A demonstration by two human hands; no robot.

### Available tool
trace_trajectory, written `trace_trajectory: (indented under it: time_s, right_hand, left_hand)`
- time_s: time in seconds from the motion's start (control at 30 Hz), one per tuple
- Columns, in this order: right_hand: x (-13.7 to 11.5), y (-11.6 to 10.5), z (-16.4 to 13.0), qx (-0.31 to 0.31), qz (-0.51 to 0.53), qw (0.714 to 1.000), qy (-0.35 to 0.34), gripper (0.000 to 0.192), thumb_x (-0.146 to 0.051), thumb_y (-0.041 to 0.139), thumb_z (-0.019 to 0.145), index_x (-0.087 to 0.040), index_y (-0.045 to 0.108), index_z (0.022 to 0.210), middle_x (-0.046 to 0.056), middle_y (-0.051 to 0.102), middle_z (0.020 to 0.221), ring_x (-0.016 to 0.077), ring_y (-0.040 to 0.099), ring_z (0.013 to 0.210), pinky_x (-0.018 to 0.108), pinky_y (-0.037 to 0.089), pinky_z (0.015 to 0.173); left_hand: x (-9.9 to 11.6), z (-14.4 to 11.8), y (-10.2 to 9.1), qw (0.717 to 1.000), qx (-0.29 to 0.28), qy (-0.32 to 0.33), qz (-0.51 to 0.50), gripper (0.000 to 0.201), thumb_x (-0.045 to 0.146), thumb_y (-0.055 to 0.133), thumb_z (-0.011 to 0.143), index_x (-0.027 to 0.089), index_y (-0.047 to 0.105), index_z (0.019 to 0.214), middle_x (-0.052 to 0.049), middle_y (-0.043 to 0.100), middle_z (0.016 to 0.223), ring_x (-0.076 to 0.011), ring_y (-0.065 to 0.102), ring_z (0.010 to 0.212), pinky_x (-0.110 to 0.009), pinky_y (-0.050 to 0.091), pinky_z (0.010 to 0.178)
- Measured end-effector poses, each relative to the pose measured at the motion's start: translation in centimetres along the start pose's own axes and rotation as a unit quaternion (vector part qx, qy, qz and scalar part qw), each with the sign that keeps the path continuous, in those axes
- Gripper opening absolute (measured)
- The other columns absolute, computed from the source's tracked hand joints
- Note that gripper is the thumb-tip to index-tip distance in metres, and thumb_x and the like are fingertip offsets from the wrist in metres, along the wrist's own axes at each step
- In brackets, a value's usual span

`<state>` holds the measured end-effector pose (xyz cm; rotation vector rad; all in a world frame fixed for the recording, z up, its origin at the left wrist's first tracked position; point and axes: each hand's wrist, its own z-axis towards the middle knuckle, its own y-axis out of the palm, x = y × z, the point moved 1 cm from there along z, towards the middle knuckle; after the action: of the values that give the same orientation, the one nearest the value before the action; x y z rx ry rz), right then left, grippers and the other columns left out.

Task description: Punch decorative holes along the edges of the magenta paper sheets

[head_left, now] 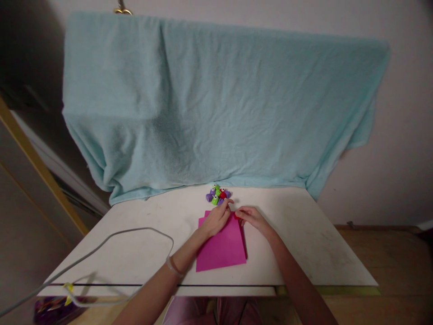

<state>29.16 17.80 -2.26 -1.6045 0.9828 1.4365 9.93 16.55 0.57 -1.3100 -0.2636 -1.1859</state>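
Observation:
A stack of magenta paper (221,253) lies on the white table in front of me. Red paper (244,246) shows as a thin strip along its right edge. My left hand (218,220) rests across the upper part of the magenta paper, fingers curled at its far edge and one finger sticking out. At the far right corner, my right hand (250,216) pinches a small red piece, which seems to be the corner of the red paper. Just beyond my left fingers sits a cluster of small purple, green and red toys (216,198) with googly eyes.
A light blue towel (237,104) hangs behind the white table (297,230). A grey cable (115,234) loops over the table's left side, with a yellow tie (69,293) near the front edge. Wooden floor (361,257) shows at the right.

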Motion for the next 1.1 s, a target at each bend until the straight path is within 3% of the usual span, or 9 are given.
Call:
trace_trajectory:
  time_s: [0.13, 0.3, 0.7, 0.83, 1.1]
  right_hand:
    - [-0.3, 0.1, -0.2, 0.001, -0.007, 1.0, 0.011, 0.045, -0.056, 0.069, 0.072, -0.014, 0.068, 0.086, 0.004, 0.067, 0.074, 0.0136, 0.06, 0.058, 0.024, 0.048, 0.055]
    - [-0.7, 0.3, -0.5, 0.014, -0.02, 0.999, 0.03, 0.046, -0.059, 0.065, 0.075, -0.014, 0.067, 0.081, 0.003, 0.066, 0.067, 0.0139, 0.059, 0.053, 0.022, 0.045, 0.047]
    - [-0.4, -0.2, -0.2, 0.038, 0.065, 0.992, 0.104, 0.048, -0.059, 0.069, 0.072, -0.014, 0.066, 0.088, 0.006, 0.068, 0.075, 0.0148, 0.061, 0.057, 0.022, 0.041, 0.049]
    - [-1.0, 0.3, -0.8, 0.025, 0.081, 0.993, 0.085, 0.044, -0.054, 0.073, 0.071, -0.014, 0.068, 0.088, 0.007, 0.069, 0.081, 0.0161, 0.063, 0.064, 0.024, 0.045, 0.055]
    - [-1.5, -0.1, -1.4, 0.062, 0.077, 0.994, 0.05, 0.039, -0.049, 0.075, 0.071, -0.014, 0.069, 0.088, 0.005, 0.069, 0.079, 0.0157, 0.063, 0.067, 0.024, 0.047, 0.061]
  left_hand:
    - [-0.9, 0.0, -0.6, 1.0, -0.023, -0.018, 0.0, 0.036, 0.018, 0.044, 0.084, 0.024, 0.047, 0.12, 0.0, 0.057, 0.076, -0.0187, 0.055, 0.07, -0.029, 0.039, 0.069]
    - [-0.9, 0.3, -1.1, 0.988, -0.06, -0.008, -0.143, 0.039, 0.015, 0.048, 0.081, 0.02, 0.047, 0.119, 0.001, 0.055, 0.074, -0.0159, 0.051, 0.067, -0.026, 0.039, 0.064]
    - [-1.4, 0.5, 0.9, 0.974, -0.079, -0.028, -0.212, 0.042, 0.023, 0.052, 0.085, 0.022, 0.044, 0.126, 0.001, 0.053, 0.076, -0.0153, 0.051, 0.071, -0.027, 0.041, 0.069]
    - [-1.7, 0.4, 0.7, 0.968, -0.081, -0.023, -0.235, 0.041, 0.025, 0.055, 0.084, 0.022, 0.046, 0.124, 0.002, 0.053, 0.075, -0.0137, 0.05, 0.068, -0.025, 0.041, 0.066]
    - [-2.9, 0.6, 1.3, 0.966, -0.056, -0.042, -0.249, 0.043, 0.038, 0.062, 0.082, 0.017, 0.051, 0.118, -0.001, 0.06, 0.079, -0.0131, 0.056, 0.069, -0.025, 0.044, 0.064]
